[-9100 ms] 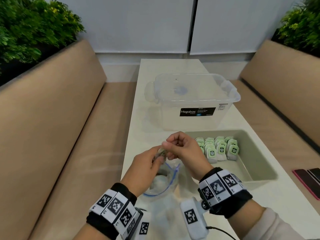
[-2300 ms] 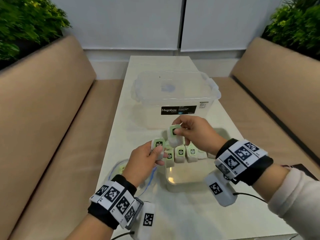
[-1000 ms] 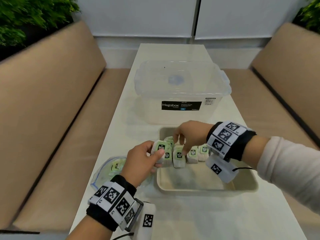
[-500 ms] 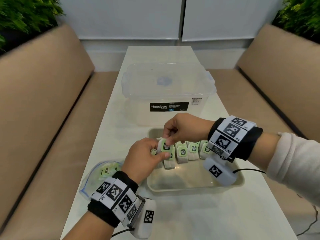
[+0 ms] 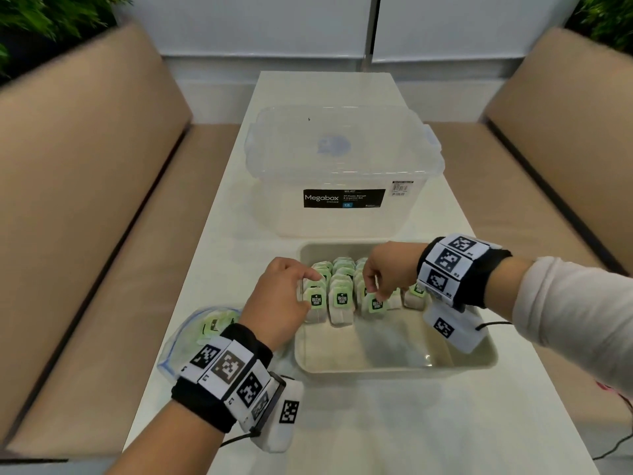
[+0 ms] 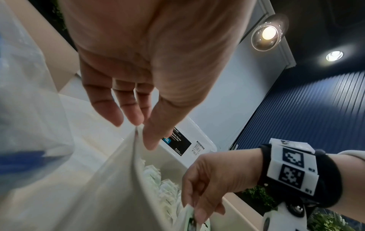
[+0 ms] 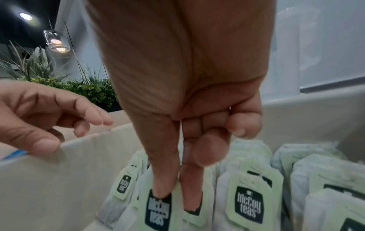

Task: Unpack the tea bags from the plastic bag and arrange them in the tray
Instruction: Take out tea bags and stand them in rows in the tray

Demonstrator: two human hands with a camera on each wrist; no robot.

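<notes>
Tray: tea bags stood in rows at far end. Right hand pinched front bag's tag; left hand fingers loose, touching tray's left wall. Plastic bag left of tray, some inside. Risk: nudge toppling rows.

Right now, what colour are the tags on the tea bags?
Pale green tags with a dark printed logo, clearest in the right wrist view.

Hidden behind right hand: part of tea bag rows. Blurred at left: plastic bag contents.
</notes>
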